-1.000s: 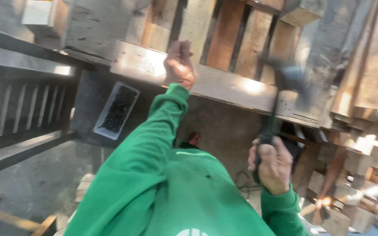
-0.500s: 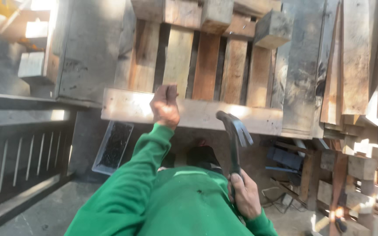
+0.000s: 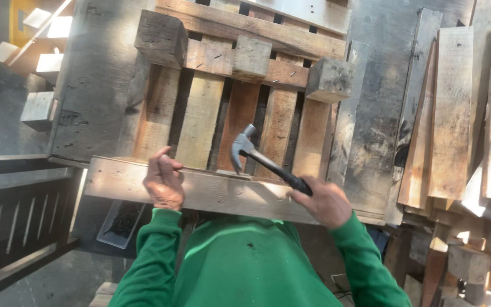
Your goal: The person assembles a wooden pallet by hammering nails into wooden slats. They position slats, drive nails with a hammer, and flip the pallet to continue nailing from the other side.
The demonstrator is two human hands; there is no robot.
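A wooden pallet [image 3: 200, 113] stands upright in front of me, its slats running up and three square blocks nailed across the top. My left hand [image 3: 163, 181] grips the upper edge of its nearest cross board [image 3: 223, 196]. My right hand [image 3: 325, 200] holds a claw hammer [image 3: 259, 156] by its black handle. The hammer's steel head hangs just above the cross board, between two slats, its face pointing down. Green sleeves cover both my arms.
Loose weathered planks [image 3: 456, 113] lean in a stack at the right. A wide grey board [image 3: 95, 79] stands left of the pallet. Small wooden blocks [image 3: 41, 62] lie at the upper left. A dark slatted frame [image 3: 12, 216] sits at the lower left, a black tray [image 3: 120, 222] beside it.
The view has tilted so the whole pallet shows. My right hand has brought the hammer up and left, its head now over the cross board. My left hand stays on that board.
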